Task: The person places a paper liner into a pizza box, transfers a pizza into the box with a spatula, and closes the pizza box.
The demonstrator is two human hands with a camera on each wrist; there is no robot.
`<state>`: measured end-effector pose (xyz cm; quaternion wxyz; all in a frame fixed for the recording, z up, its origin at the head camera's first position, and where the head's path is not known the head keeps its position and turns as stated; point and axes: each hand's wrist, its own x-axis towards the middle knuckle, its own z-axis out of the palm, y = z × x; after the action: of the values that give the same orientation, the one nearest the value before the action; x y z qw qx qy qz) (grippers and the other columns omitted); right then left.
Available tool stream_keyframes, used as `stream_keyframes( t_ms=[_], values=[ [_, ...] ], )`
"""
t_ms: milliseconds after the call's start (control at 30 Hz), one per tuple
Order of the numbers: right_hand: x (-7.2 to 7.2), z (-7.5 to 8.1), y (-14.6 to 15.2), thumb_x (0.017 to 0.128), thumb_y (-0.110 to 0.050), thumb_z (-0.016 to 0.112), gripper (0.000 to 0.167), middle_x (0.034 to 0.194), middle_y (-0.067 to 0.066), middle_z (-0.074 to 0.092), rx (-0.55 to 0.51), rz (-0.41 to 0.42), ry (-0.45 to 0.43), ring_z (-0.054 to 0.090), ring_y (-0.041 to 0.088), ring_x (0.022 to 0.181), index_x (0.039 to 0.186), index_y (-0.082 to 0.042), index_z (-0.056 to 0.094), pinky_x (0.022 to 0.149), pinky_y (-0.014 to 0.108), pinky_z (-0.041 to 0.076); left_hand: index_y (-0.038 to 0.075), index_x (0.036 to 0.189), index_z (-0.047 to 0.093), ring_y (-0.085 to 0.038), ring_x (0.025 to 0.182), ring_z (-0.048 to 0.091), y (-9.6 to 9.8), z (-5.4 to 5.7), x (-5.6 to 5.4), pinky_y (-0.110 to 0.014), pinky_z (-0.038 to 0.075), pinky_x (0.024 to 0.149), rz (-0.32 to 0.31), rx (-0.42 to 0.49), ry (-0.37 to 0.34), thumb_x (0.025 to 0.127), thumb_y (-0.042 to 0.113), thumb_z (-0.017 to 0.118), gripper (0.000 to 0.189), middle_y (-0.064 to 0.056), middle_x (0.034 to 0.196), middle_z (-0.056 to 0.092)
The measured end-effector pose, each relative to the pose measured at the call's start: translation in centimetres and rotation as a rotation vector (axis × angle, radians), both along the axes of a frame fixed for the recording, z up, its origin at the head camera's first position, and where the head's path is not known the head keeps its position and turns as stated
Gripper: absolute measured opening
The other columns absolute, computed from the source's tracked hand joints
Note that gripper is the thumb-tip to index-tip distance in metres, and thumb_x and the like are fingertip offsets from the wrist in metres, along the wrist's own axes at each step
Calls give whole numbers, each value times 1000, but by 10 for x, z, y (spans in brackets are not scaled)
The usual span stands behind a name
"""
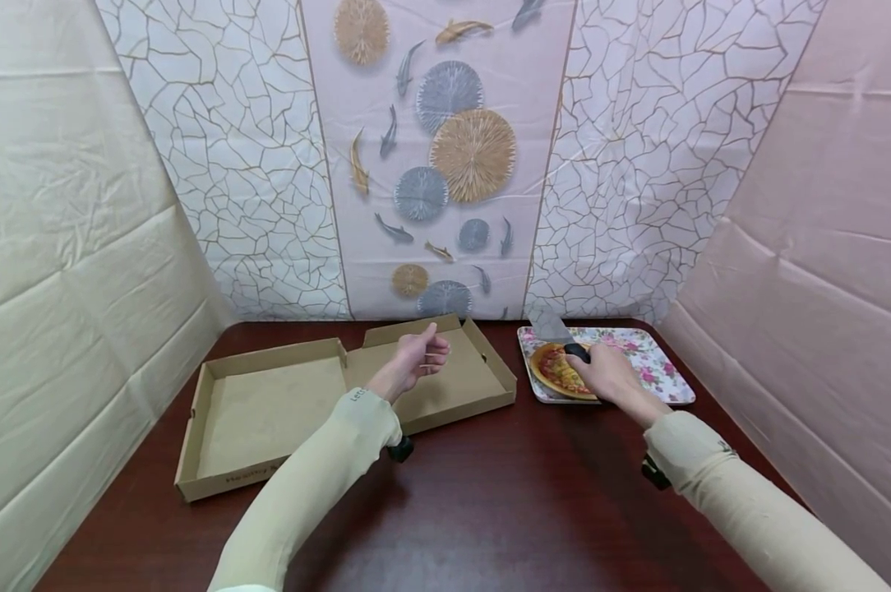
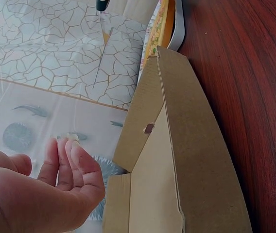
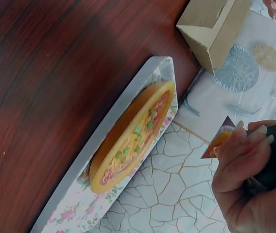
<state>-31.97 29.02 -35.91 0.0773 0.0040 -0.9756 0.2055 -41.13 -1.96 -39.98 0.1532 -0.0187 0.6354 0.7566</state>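
Observation:
My right hand (image 1: 610, 374) grips the black handle (image 1: 577, 353) of a spatula with a broad, flat metal blade (image 1: 549, 326). The blade points up and away, above the pizza (image 1: 560, 372). That pizza, with a thick yellow crust and red, yellow and green topping, lies on a floral tray (image 1: 656, 370); in the right wrist view the pizza (image 3: 133, 141) shows whole. Over the lid of an opened cardboard pizza box (image 1: 453, 370) hovers my left hand (image 1: 419, 358), holding nothing. Its fingers (image 2: 82, 167) are loosely bent in the left wrist view, apart from the cardboard.
The box's shallow base (image 1: 268, 411) lies at the left, joined to the lid. Everything stands on a dark red wooden table (image 1: 475, 501). Patterned cloth (image 1: 268, 164) hangs behind the table, and pale cloth walls (image 1: 823, 288) close both sides.

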Motion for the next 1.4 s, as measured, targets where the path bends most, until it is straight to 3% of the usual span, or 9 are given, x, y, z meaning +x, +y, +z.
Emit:
stream_keyframes(
  t_ms=[200, 767, 1033, 1233, 1400],
  values=[
    [2, 1, 9, 97, -33, 50, 44, 51, 2, 46, 14, 6, -1, 42, 15, 43, 61, -8, 49, 46, 28, 35, 5, 88, 65, -10, 61, 59, 0, 0, 0, -24, 49, 60, -13, -1, 6, 101, 40, 46, 43, -1, 75, 66],
    [6, 8, 31, 97, -34, 50, 42, 57, 4, 52, 72, -12, -50, 47, 18, 49, 64, -8, 51, 49, 29, 36, 6, 85, 66, -10, 60, 59, 3, 0, -1, -24, 48, 60, -10, 4, -10, 101, 40, 46, 42, 0, 74, 66],
    [4, 6, 43, 95, -35, 51, 43, 55, 2, 46, 89, -36, -49, 43, 17, 49, 60, -11, 47, 46, 28, 34, -4, 106, 65, -10, 60, 59, 6, 3, -1, -23, 48, 59, -8, 10, -6, 101, 41, 46, 49, 0, 75, 66],
    [6, 5, 50, 95, -37, 50, 45, 54, 0, 43, 104, -45, -62, 42, 16, 49, 58, -13, 44, 48, 28, 34, 3, 91, 67, -10, 59, 60, 7, 3, -1, -23, 48, 59, -1, 12, -12, 101, 40, 47, 43, -1, 76, 67],
    [9, 5, 55, 96, -39, 48, 45, 64, 8, 62, 81, -102, -126, 53, 19, 55, 69, -5, 60, 49, 30, 39, 6, 83, 66, -11, 59, 60, 7, 2, -1, -24, 48, 61, 2, 9, -18, 101, 40, 47, 42, -4, 80, 67]
  ],
)
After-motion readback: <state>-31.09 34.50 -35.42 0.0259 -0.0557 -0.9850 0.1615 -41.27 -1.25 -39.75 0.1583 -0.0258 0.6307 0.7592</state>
